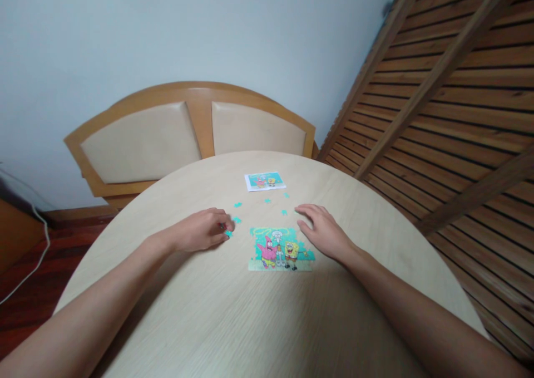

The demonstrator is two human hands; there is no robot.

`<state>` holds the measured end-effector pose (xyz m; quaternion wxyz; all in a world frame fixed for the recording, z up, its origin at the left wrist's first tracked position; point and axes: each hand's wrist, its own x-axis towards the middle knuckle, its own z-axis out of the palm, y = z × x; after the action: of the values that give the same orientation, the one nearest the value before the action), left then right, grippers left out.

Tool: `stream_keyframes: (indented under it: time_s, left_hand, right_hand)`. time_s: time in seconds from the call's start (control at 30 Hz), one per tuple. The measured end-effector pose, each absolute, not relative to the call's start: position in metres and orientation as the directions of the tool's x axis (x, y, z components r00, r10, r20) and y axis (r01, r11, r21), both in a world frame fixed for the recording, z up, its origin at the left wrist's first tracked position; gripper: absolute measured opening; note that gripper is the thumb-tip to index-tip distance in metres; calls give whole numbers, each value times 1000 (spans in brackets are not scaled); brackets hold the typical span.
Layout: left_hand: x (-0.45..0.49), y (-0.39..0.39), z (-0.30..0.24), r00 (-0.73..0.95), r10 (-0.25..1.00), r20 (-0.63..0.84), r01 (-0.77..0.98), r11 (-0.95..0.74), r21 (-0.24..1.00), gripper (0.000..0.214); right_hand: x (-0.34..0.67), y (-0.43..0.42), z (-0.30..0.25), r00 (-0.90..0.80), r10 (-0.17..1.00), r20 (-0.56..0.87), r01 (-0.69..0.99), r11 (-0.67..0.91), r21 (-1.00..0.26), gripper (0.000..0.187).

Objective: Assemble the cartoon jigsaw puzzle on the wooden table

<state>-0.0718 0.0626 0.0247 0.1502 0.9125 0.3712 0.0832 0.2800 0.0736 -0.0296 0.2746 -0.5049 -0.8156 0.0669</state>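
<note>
A partly assembled jigsaw puzzle with a pink starfish, a pale figure and a yellow sponge character lies on the table between my hands. Its upper and right edges are uneven. To its left, my left hand has its fingers curled, with a small teal puzzle piece at the thumb and fingertips. Another loose teal piece lies just beyond those fingertips. On the puzzle's right, my right hand rests with thumb and fingers apart. Its index fingertip is near a bit of green that is too small to make out.
Several loose teal pieces are scattered beyond the puzzle. Behind them lies a folded reference picture of the same scene. The round wooden table stands close to a padded headboard, and a slatted wooden panel leans at right.
</note>
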Motion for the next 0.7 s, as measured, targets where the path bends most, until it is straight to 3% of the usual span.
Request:
stream_keyframes:
  time_s: [0.33,0.5,0.7]
  left_hand:
    - [-72,62,23,713,701,33,627,-657,419,19]
    - [-70,62,23,719,694,29,612,-653,447,18]
    - [-62,58,26,734,675,70,556,-657,509,24]
  right_hand:
    - [276,71,-27,-385,837,389,761,527,-379,33]
    - [262,54,-11,-580,731,359,651,681,-336,34]
    - [245,33,0,-781,583,223,497,797,-343,51]
